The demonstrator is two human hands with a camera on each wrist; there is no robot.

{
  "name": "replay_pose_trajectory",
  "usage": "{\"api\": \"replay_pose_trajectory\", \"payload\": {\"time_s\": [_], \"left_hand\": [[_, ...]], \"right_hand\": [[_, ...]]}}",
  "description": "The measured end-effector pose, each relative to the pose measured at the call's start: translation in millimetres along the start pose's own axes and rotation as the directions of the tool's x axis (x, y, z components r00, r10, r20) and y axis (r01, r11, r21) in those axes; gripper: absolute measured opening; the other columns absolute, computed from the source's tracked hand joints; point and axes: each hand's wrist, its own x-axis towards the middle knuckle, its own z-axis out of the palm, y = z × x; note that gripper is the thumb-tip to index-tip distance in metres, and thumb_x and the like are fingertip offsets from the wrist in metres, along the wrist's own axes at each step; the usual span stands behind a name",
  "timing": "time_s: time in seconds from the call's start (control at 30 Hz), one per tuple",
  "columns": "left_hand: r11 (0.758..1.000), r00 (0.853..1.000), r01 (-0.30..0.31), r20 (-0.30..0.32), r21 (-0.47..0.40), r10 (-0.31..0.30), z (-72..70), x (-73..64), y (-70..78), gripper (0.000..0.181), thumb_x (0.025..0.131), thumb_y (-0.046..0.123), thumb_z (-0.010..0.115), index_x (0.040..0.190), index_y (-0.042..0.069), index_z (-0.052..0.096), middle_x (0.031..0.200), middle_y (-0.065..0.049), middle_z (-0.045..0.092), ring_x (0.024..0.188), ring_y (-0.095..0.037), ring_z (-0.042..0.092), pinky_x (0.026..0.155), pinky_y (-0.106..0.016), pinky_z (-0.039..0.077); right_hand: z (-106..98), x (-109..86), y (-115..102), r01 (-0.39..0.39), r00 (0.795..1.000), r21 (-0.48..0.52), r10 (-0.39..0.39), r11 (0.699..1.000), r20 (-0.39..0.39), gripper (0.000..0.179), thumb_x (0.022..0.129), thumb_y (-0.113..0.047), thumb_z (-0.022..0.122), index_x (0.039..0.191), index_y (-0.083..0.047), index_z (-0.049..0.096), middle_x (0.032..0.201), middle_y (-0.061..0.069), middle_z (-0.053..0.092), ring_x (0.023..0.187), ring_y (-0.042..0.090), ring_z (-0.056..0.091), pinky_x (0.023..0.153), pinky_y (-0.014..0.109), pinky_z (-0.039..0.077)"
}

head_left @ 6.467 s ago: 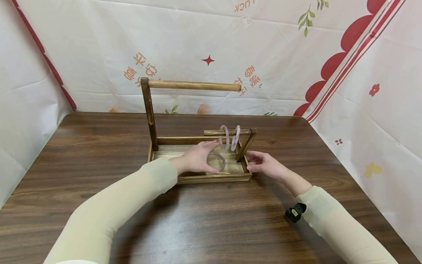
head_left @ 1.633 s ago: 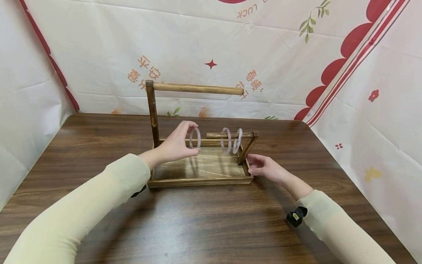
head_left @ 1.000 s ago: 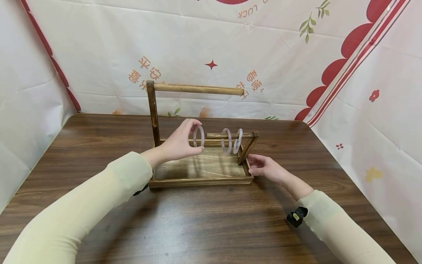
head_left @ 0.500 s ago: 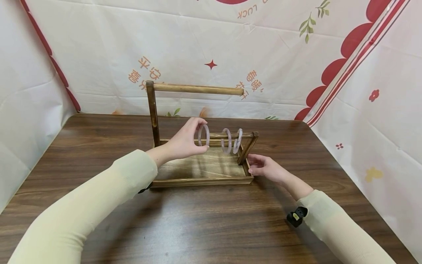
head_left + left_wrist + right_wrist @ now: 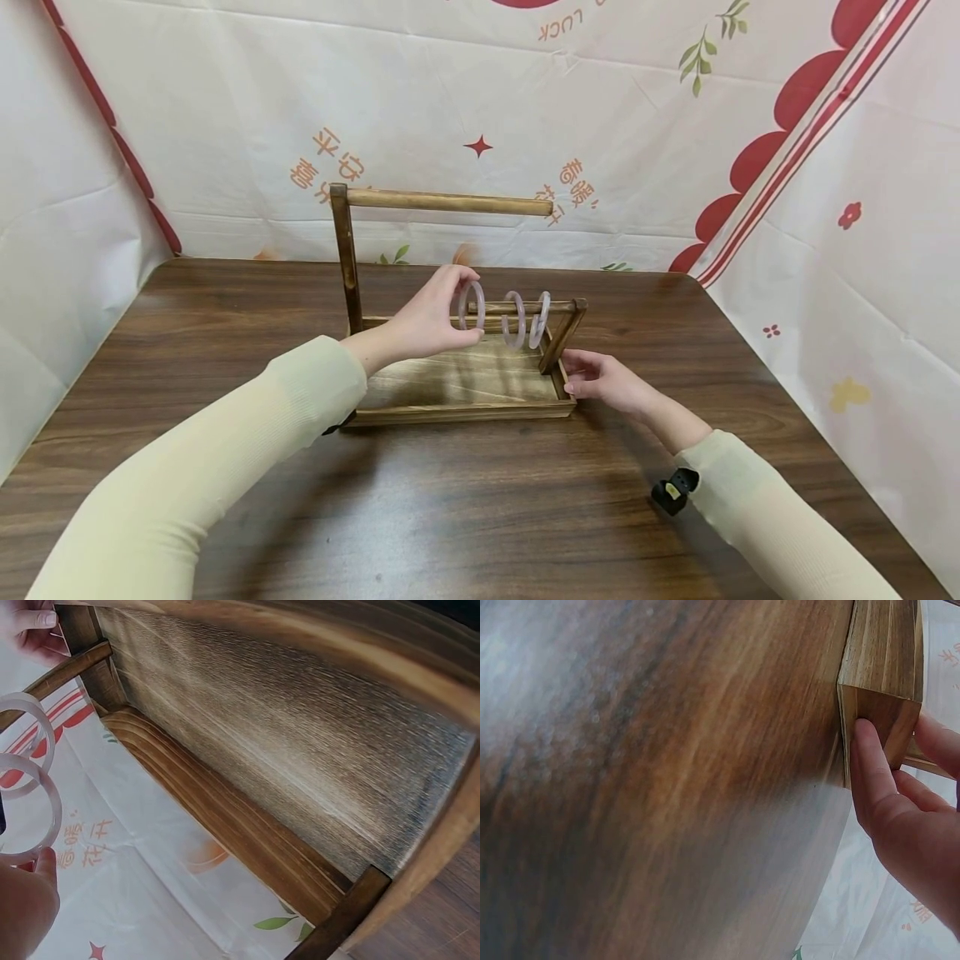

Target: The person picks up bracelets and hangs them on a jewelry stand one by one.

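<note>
My left hand point(image 5: 431, 321) pinches a pale lilac bangle point(image 5: 481, 308) upright between thumb and fingers. The bangle is at the free left end of the lower bar point(image 5: 491, 309) of a wooden bangle stand; the bar's tip shows through the ring. Two more bangles, a middle one point(image 5: 521, 321) and a right one point(image 5: 543, 317), hang on that bar. In the left wrist view the held bangle point(image 5: 55, 806) is partly cut off. My right hand point(image 5: 607, 383) holds the right end of the stand's tray point(image 5: 465, 412), its fingers on the end wall point(image 5: 892, 712).
A longer upper bar point(image 5: 450, 202) reaches rightward from a tall post point(image 5: 343, 258) on the stand's left. The short post point(image 5: 562, 337) carries the lower bar. The stand rests on a dark wooden table point(image 5: 480, 508) before a printed white cloth point(image 5: 420, 92).
The left hand lifted a bangle out of the tray, then brought it rightward to the lower bar's free end. My right hand has stayed at the tray's end.
</note>
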Motion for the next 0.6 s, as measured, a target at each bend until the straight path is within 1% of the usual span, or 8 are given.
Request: {"api": "replay_pose_trajectory", "payload": {"time_s": [0.13, 0.3, 0.6], "left_hand": [[1.0, 1.0, -0.008, 0.007, -0.002, 0.008, 1.5, 2.5, 2.0, 0.063, 0.077, 0.018, 0.07, 0.129, 0.002, 0.038, 0.117, -0.012, 0.042, 0.105, -0.024, 0.042, 0.094, -0.036, 0.039], [1.0, 1.0, -0.017, 0.017, -0.002, 0.017, 4.4, 6.4, 3.4, 0.061, 0.078, 0.018, 0.069, 0.128, 0.002, 0.038, 0.112, -0.01, 0.041, 0.101, -0.022, 0.04, 0.088, -0.035, 0.038], [0.999, 0.999, -0.043, 0.015, 0.002, 0.043, 8.2, 12.1, 5.7, 0.062, 0.077, 0.018, 0.069, 0.128, 0.001, 0.039, 0.111, -0.011, 0.041, 0.1, -0.021, 0.039, 0.085, -0.033, 0.038]], "right_hand": [[0, 0.0, 0, -0.003, 1.0, -0.004, 0.003, 1.0, -0.002, 0.065, 0.09, -0.007, 0.058, 0.143, 0.01, 0.023, 0.138, 0.034, 0.036, 0.12, 0.037, 0.046, 0.084, 0.022, 0.05], [0, 0.2, 0, -0.009, 1.0, -0.005, 0.009, 1.0, -0.006, 0.064, 0.09, -0.006, 0.057, 0.143, 0.01, 0.024, 0.138, 0.033, 0.036, 0.12, 0.038, 0.046, 0.085, 0.024, 0.05], [1, 0.0, 0, -0.006, 1.0, 0.001, 0.006, 1.0, -0.008, 0.065, 0.09, -0.006, 0.058, 0.143, 0.01, 0.024, 0.137, 0.033, 0.037, 0.12, 0.037, 0.046, 0.083, 0.022, 0.05]]}}
